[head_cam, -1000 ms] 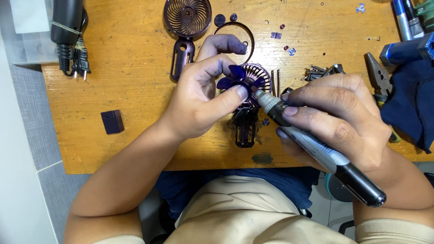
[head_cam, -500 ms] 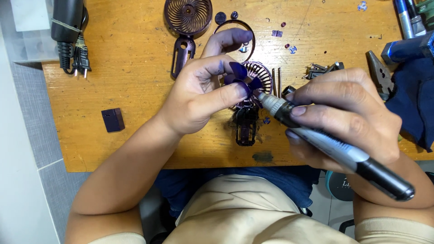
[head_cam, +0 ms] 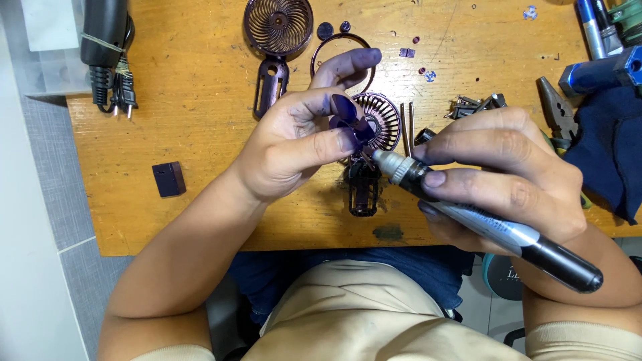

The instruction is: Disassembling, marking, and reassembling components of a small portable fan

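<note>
My left hand (head_cam: 294, 144) pinches a small dark purple fan blade (head_cam: 348, 120) between thumb and fingers, above the wooden table (head_cam: 200, 100). My right hand (head_cam: 508, 180) grips a pen-shaped rotary tool (head_cam: 481, 217), silver and black, with its tip at the blade's underside. Beneath the blade lie a purple round fan grille (head_cam: 384, 120) and the fan's dark handle body (head_cam: 363, 190).
A second purple grille with a handle (head_cam: 276, 40), a ring (head_cam: 321, 53) and small loose parts lie at the back. A black block (head_cam: 168, 179) sits left, a black plug and cord (head_cam: 107, 60) far left. Pliers (head_cam: 558, 110), blue tools and dark cloth (head_cam: 612, 154) are right.
Both hands have shifted slightly: the right hand and its tool have tilted and moved a little lower right, while the left hand keeps the blade pinched in about the same place.
</note>
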